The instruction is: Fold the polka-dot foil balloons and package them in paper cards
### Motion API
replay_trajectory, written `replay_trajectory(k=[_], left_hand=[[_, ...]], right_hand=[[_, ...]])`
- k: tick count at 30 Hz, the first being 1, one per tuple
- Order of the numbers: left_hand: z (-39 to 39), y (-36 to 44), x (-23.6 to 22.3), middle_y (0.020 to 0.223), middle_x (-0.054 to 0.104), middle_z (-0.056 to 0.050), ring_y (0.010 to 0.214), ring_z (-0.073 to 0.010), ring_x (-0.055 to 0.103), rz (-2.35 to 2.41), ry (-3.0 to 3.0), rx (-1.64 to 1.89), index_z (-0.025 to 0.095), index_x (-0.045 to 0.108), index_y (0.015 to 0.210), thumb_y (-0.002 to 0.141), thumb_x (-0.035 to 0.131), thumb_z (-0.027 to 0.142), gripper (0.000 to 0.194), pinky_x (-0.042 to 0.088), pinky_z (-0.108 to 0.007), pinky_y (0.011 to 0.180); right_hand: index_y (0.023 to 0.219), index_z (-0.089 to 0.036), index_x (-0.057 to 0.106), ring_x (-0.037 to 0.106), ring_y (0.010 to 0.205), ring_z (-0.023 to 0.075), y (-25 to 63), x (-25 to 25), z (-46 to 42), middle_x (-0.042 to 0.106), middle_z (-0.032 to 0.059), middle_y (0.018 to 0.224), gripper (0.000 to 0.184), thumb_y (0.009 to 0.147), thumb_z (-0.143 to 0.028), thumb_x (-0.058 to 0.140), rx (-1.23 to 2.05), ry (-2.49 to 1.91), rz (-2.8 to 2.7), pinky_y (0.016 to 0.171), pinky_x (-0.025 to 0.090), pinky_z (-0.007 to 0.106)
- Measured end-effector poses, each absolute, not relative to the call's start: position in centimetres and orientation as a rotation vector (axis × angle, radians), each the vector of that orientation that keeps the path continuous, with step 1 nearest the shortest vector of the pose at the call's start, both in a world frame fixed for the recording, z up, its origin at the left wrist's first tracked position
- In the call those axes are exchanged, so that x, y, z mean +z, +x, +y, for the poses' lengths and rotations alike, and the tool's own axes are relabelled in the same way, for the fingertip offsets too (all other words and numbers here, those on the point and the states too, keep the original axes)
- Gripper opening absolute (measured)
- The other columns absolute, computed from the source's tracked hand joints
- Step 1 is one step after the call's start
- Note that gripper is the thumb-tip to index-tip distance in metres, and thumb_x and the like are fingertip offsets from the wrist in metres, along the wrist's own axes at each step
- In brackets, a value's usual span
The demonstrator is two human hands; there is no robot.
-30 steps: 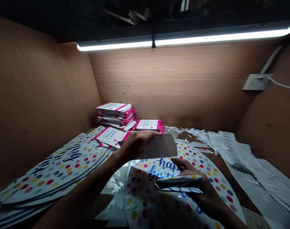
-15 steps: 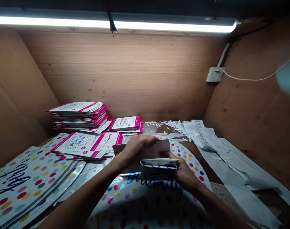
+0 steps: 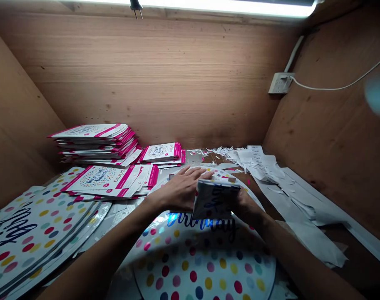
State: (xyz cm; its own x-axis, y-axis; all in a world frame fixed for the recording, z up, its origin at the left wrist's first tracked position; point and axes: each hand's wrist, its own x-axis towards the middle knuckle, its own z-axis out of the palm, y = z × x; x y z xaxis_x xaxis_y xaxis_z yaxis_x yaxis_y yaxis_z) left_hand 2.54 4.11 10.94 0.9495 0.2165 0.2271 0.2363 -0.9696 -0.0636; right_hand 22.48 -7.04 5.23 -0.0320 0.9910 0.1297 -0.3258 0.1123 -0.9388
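A white folded foil balloon [image 3: 215, 201] with dark lettering is in my right hand [image 3: 245, 203], which grips its right edge; those fingers are mostly hidden behind it. My left hand [image 3: 182, 189] lies with its fingers stretched out and slightly apart, palm down, just left of the folded balloon. Beneath it sits a greyish flat sheet, mostly covered by the hand. Under both hands a round white foil balloon [image 3: 192, 266] with coloured dots and blue "birthday" lettering is spread flat.
At left lie more dotted flat balloons [image 3: 36, 241]. Behind them stand a tall stack of pink-edged printed packets [image 3: 93, 143], a loose fan of packets [image 3: 105, 179] and a small pile [image 3: 161, 152]. White paper strips [image 3: 302, 216] cover the right side. A socket [image 3: 281, 83] is on the wall.
The view has swung right and tilted down. My left hand went from holding the greyish sheet to lying flat over it. The folded balloon in my right hand has tipped upright.
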Motion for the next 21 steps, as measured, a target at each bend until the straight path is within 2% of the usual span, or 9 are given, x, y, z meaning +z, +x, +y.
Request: replay_trajectory(k=[3, 5, 7, 11, 17, 21], left_hand=[[3.3, 2.5, 9.9, 0.162, 0.023, -0.018, 0.148, -0.0398, 0.02, -0.46, -2.901, -0.402, 0.02, 0.025, 0.157, 0.083, 0.065, 0.055, 0.091, 0.009, -0.057, 0.12], [2.8, 2.9, 9.1, 0.163, 0.017, -0.022, 0.15, -0.0413, 0.014, -0.46, -2.842, -0.461, 0.016, 0.022, 0.157, 0.086, 0.063, 0.051, 0.09, 0.006, -0.06, 0.119], [2.5, 3.3, 8.5, 0.161, 0.019, -0.025, 0.15, -0.0417, 0.013, -0.434, -2.819, -0.506, 0.012, 0.021, 0.157, 0.086, 0.061, 0.049, 0.09, 0.005, -0.062, 0.119], [2.9, 3.8, 7.8, 0.159, 0.023, -0.024, 0.148, -0.0429, 0.014, -0.497, -2.789, -0.557, 0.014, 0.022, 0.156, 0.079, 0.065, 0.042, 0.092, 0.005, -0.064, 0.118], [5.3, 3.2, 8.3, 0.158, 0.021, -0.022, 0.146, -0.0447, 0.016, -0.791, -2.722, -0.613, 0.017, 0.013, 0.159, 0.061, 0.077, 0.048, 0.121, 0.009, -0.063, 0.118], [5.6, 3.0, 8.9, 0.159, 0.019, -0.021, 0.147, -0.043, 0.015, -0.776, -2.675, -0.647, 0.019, 0.013, 0.159, 0.064, 0.075, 0.044, 0.116, 0.007, -0.063, 0.118]], right_hand=[[0.116, -0.025, 0.07, 0.068, 0.1, 0.0279, 22.5, 5.2, -7.0, 0.076, 0.007, 0.107, 0.047, 0.073, -0.04, 0.083, 1.347, -0.775, -0.928, 0.082, 0.055, 0.038], [0.116, -0.025, 0.071, 0.068, 0.104, 0.029, 22.5, 5.0, -7.1, 0.075, 0.0073, 0.112, 0.047, 0.072, -0.038, 0.083, 1.41, -0.739, -0.873, 0.086, 0.055, 0.041], [0.114, -0.025, 0.071, 0.069, 0.103, 0.0294, 22.5, 4.8, -7.1, 0.075, 0.007, 0.112, 0.045, 0.072, -0.036, 0.084, 1.441, -0.712, -0.844, 0.086, 0.056, 0.043], [0.115, -0.023, 0.071, 0.069, 0.103, 0.0315, 23.5, 5.3, -7.2, 0.075, 0.0083, 0.111, 0.044, 0.075, -0.038, 0.082, 1.403, -0.711, -0.811, 0.085, 0.057, 0.045], [0.116, -0.028, 0.071, 0.068, 0.111, 0.0295, 27.0, 6.9, -6.4, 0.077, 0.0021, 0.109, 0.049, 0.07, -0.029, 0.088, 0.797, -0.868, -0.632, 0.093, 0.057, 0.045], [0.104, -0.02, 0.076, 0.07, 0.107, 0.031, 27.5, 6.7, -6.1, 0.078, 0.0062, 0.106, 0.042, 0.067, -0.034, 0.09, 0.786, -0.993, -0.77, 0.097, 0.055, 0.046]])
